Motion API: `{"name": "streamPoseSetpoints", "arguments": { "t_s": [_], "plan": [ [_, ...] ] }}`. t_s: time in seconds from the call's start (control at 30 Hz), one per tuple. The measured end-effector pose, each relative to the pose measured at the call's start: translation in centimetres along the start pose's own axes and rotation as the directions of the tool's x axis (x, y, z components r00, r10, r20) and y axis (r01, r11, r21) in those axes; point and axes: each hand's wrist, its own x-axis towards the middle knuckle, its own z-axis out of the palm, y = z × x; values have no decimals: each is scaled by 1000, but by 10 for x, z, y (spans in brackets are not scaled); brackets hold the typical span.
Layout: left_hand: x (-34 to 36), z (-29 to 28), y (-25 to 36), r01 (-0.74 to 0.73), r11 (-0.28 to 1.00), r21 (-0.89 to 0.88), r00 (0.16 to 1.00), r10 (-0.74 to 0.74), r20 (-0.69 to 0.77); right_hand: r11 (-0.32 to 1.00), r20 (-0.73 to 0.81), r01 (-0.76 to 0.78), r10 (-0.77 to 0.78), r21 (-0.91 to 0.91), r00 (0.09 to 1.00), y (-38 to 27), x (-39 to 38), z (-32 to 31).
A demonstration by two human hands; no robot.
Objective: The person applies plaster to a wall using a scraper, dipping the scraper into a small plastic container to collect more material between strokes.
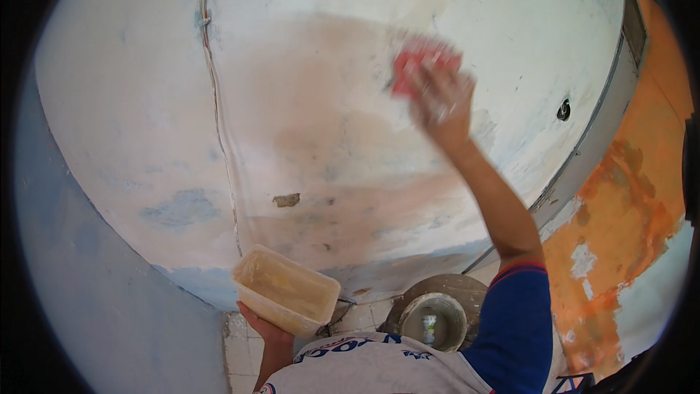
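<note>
My right hand [443, 106], dusted with white, is raised against the pale wall [306, 87] with the arm stretched out. Its fingers are closed on a red pad [426, 58] pressed to the wall; motion blurs it, so its exact kind is unclear. Low in front of my body, my left hand [267, 328] grips a cream rectangular plastic tub [275, 312] from below, its open top tilted toward the wall. Pale residue coats the inside of the tub. Damp-looking pinkish-brown patches spread across the wall left of and below the red pad.
A cable [211, 73] runs down the wall. The wall has a chipped hole [286, 200] and a black fitting [564, 109]. Below stands a bucket [403, 319] with a small container [429, 328] inside. A blue-grey wall [95, 263] borders the left, an orange wall [583, 277] the right.
</note>
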Motion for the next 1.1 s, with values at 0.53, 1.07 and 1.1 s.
{"name": "streamPoseSetpoints", "arguments": {
  "t_s": [0.53, 1.07, 1.1],
  "plan": [
    [-9, 12, 3, -19, 998, -55, 981, 9, -192, 981, -63, 72, -62, 179, 996, 7, 7, -5],
    [-13, -3, 3, 51, 997, 50, 984, -41, -174, 969, -7, 53, -53, 241, 999, -2, -2, -10],
    [-12, -4, 2, 42, 995, 93, 980, -23, -198, 964, -77, 120, -105, 236, 991, -4, -6, -3]
  ]
}}
